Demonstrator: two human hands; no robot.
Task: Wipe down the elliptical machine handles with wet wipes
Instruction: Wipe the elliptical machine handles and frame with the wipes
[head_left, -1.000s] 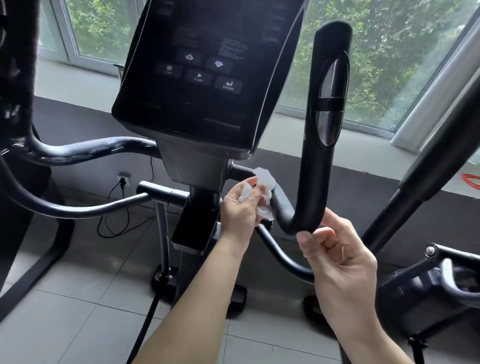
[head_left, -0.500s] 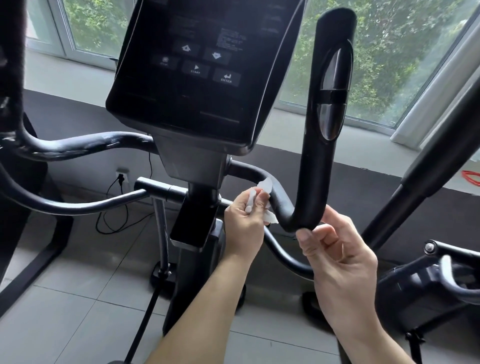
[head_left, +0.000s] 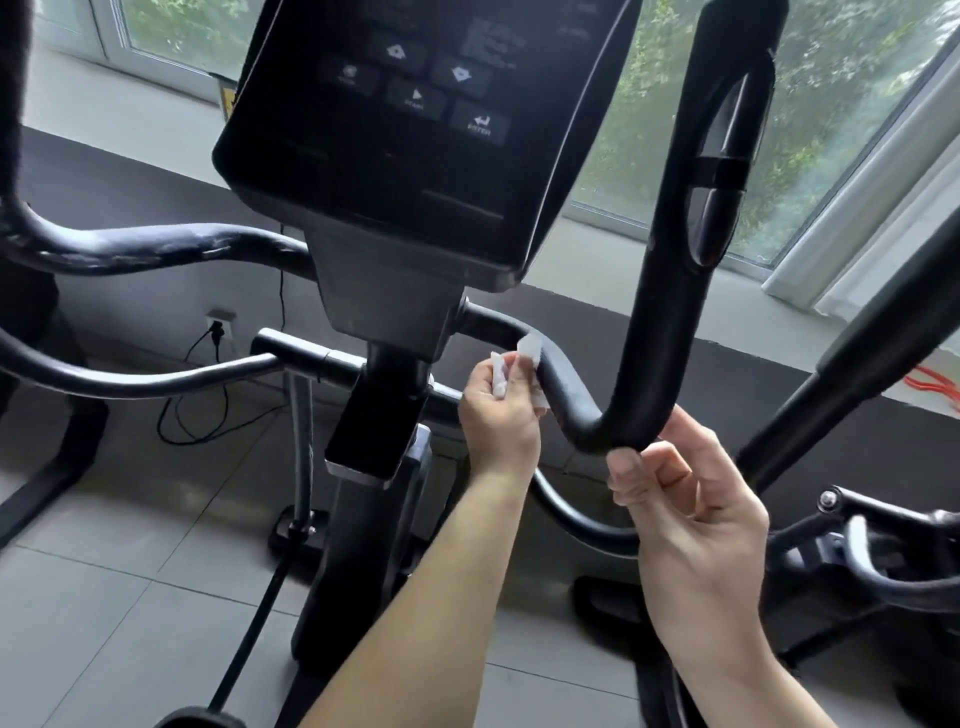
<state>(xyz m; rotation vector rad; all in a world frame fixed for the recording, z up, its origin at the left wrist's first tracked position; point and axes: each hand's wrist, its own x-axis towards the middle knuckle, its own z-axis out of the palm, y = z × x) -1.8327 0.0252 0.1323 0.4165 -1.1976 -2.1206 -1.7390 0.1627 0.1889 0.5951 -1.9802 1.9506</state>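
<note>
Left of the console (head_left: 405, 156), the scuffed left handle (head_left: 156, 249) curves away toward the frame edge, untouched. Just below and right of the console, the left forearm rises from the bottom edge with the wrist straight. The left hand (head_left: 498, 421) pinches a crumpled white wet wipe (head_left: 530, 345) between thumb and curled fingers. It presses the wipe against the sloping stretch of the right handle (head_left: 670, 312), where the bar drops from the console's post toward its U-bend.

Further right of the console, the right hand (head_left: 696, 519) sits under that bend. Its fingers are curled into the palm and one digit lies up against the bend's right side. Whether it actually grips the bar cannot be told.

The handle's upright stands free above the bend. A lower curved bar (head_left: 566, 509) passes close beneath both wrists, and a thick swing arm (head_left: 883, 353) slants just right of the right hand.
</note>
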